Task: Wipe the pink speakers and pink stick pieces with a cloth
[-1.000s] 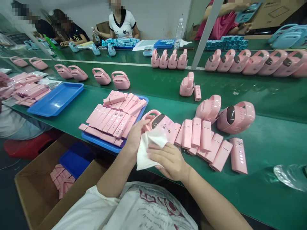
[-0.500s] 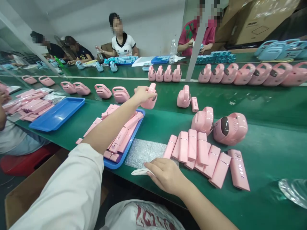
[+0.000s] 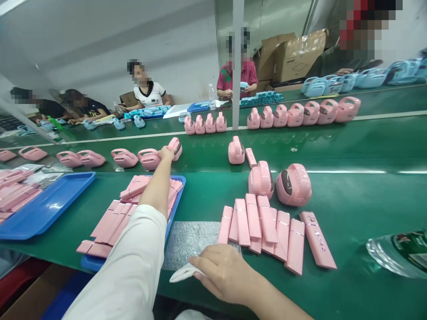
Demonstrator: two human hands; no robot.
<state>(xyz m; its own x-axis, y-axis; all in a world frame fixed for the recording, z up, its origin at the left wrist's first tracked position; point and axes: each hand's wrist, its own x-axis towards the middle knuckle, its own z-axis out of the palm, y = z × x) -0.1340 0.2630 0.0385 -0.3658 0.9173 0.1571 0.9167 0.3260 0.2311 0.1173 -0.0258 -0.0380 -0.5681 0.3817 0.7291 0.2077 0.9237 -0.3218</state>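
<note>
My left arm reaches out over a heap of pink slabs. At its end, my left hand is closed on a pink rounded device with a loop handle, next to the nearest device in the left row. Whether the held device touches the bench is unclear. My right hand pinches a folded white cloth near the bench's front edge. Just beyond it lie a bubble-wrap sheet and a fan of flat pink slabs. Two more pink devices stand behind these.
A blue tray sits under the heap; another blue tray is farther left. More pink devices line the far strip, split by a white post. A bottle lies at right. Several people sit opposite.
The view has swung to the right. My left hand has carried the pink device farther away and left, closer to the left row. My right hand still pinches the cloth.
</note>
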